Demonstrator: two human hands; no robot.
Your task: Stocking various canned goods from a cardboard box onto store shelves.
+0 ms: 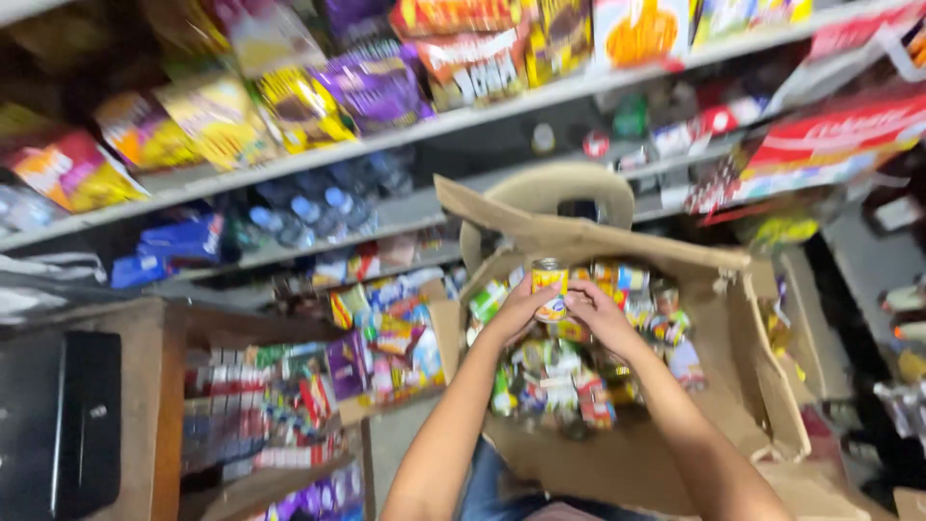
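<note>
1. The biggest thing in front of me is the open brown cardboard box (743, 386), flaps up, resting near my lap and packed with small cans and packets in mixed colours (559, 386). Behind it run long grey shop shelves (463, 121) loaded with bright snack bags, and to my left stands a brown wooden rack of small packets (280, 405).

2. My left hand (516, 309) and right hand (598, 314) meet above the box's contents, both closed around one small yellow-labelled metal can (550, 289). The left fingers wrap its left side and the right fingers press its right side and lower edge. The can stands roughly upright, its shiny top rim showing above my fingers.

3. The can sits between the two palms, touching both, held just above the other goods and clear of the box walls. The frame is blurred, so I cannot tell how tightly either hand is closed on it.

4. Handling, as I judge it: a stiff, rigid tin that will not crush, likely fairly heavy for its size if full. The smooth label and metal could slip, so a grip around the cylindrical wall with thumb opposite fingers looks safest. It seems sturdy, though a drop could dent it.
</note>
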